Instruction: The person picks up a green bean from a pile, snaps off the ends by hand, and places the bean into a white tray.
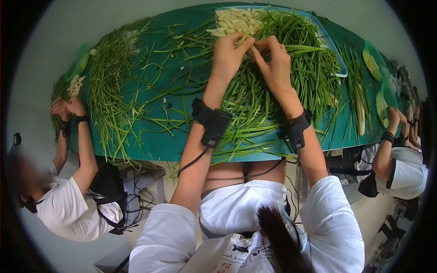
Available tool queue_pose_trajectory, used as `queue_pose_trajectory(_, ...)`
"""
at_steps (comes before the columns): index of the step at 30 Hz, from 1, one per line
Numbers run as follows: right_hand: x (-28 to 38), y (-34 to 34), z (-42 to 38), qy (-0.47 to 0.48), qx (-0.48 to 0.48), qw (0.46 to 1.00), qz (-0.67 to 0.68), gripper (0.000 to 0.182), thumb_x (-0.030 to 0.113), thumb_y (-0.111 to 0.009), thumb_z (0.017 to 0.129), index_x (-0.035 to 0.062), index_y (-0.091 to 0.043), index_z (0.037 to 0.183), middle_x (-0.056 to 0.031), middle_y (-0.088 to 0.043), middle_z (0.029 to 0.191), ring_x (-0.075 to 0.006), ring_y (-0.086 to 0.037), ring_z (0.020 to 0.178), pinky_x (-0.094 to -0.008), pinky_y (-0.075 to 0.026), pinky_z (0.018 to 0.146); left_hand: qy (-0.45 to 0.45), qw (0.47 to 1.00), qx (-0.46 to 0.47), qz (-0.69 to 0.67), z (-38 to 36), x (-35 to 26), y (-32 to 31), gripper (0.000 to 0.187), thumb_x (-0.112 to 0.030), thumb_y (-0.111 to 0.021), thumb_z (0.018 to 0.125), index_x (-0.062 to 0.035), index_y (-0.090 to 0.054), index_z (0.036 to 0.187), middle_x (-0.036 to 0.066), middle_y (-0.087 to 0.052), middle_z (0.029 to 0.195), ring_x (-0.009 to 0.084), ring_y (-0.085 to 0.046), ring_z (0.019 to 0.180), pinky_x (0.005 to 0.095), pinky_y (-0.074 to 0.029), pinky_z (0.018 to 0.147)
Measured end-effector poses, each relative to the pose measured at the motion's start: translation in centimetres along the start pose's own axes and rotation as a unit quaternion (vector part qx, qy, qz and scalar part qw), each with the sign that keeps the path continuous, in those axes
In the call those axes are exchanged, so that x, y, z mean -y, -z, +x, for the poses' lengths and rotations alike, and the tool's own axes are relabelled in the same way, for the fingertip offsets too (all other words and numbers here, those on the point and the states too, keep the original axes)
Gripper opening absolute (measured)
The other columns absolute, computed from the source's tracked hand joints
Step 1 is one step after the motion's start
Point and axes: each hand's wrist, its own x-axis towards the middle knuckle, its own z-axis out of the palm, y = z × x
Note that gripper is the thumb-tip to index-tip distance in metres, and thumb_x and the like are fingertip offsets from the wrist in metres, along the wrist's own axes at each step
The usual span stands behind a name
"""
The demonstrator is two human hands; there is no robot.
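My left hand [231, 52] is closed in a pinch on a green stalk [243, 38], over the heap's upper edge. Close beside it, my right hand [276, 61] has its thumb and index fingertip pressed together near the same stalk; whether anything lies between them is too small to tell. Long green stalks [314, 77] spread in a big heap under and right of both hands. Just beyond my left hand lies a pile of pale pieces [234, 20] on a blue tray [339, 59]. Each of my wrists bears a black strapped device.
Another heap of stalks [107, 77] lies at the left of the green table [157, 107]. A co-worker [68, 200] sits far left, another [400, 168] far right. Green baskets [374, 61] and a corn-like cob [361, 113] lie at right. Cables hang below the table edge.
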Motion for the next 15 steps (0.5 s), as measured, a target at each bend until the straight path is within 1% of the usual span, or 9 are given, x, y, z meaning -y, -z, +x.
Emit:
queue_pose_trajectory(2, 0.1, 0.0, -0.1, -0.024, 0.004, 1.000, -0.008, 0.020, 0.008, -0.071, 0.078, 0.0051, -0.053, 0.087, -0.0064, -0.054, 0.064, -0.0259, -0.052, 0.060, -0.0355, -0.043, 0.071, 0.000, 1.000, 0.000, -0.008, -0.1, -0.3, 0.1, 0.029, -0.021, -0.067, 0.086, 0.0061, -0.066, 0.096, 0.007, -0.066, 0.077, 0.0091, -0.054, 0.066, 0.0267, -0.044, 0.059)
queue_pose_trajectory(9, -0.6, 0.2, -0.1, -0.019, -0.018, 0.999, -0.019, 0.021, 0.008, -0.071, 0.076, 0.0060, -0.054, 0.088, -0.0055, -0.054, 0.064, -0.0247, -0.053, 0.061, -0.0348, -0.043, 0.071, -0.023, 0.997, 0.035, -0.065, -0.1, -0.5, -0.1, 0.024, -0.015, -0.071, 0.083, 0.0049, -0.067, 0.095, 0.005, -0.067, 0.081, 0.0078, -0.057, 0.071, 0.0247, -0.047, 0.065)
queue_pose_trajectory(12, -0.5, 0.2, -0.1, -0.017, -0.019, 1.000, -0.012, 0.020, 0.008, -0.071, 0.076, 0.0066, -0.056, 0.089, -0.0053, -0.055, 0.064, -0.0238, -0.054, 0.061, -0.0341, -0.043, 0.073, -0.018, 0.997, 0.048, -0.053, -0.1, -0.7, 0.3, 0.021, -0.014, -0.071, 0.083, 0.0040, -0.068, 0.095, 0.005, -0.068, 0.083, 0.0080, -0.058, 0.074, 0.0248, -0.048, 0.068)
queue_pose_trajectory(14, -0.4, 0.2, 0.0, -0.016, -0.023, 1.000, -0.012, 0.020, 0.008, -0.071, 0.076, 0.0066, -0.057, 0.091, -0.0051, -0.055, 0.064, -0.0229, -0.055, 0.061, -0.0338, -0.043, 0.075, 0.022, 0.998, 0.055, -0.034, -0.2, -1.6, 0.7, 0.019, -0.011, -0.070, 0.083, 0.0036, -0.069, 0.095, 0.005, -0.068, 0.087, 0.0082, -0.059, 0.077, 0.0247, -0.048, 0.069)
queue_pose_trajectory(15, -0.4, 0.2, 0.0, -0.016, -0.023, 1.000, -0.013, 0.020, 0.008, -0.071, 0.076, 0.0066, -0.057, 0.091, -0.0051, -0.055, 0.064, -0.0229, -0.055, 0.061, -0.0338, -0.043, 0.075, 0.022, 0.998, 0.055, -0.034, -0.1, -1.2, 0.8, 0.019, -0.011, -0.070, 0.083, 0.0036, -0.069, 0.095, 0.005, -0.068, 0.087, 0.0082, -0.059, 0.077, 0.0247, -0.048, 0.069)
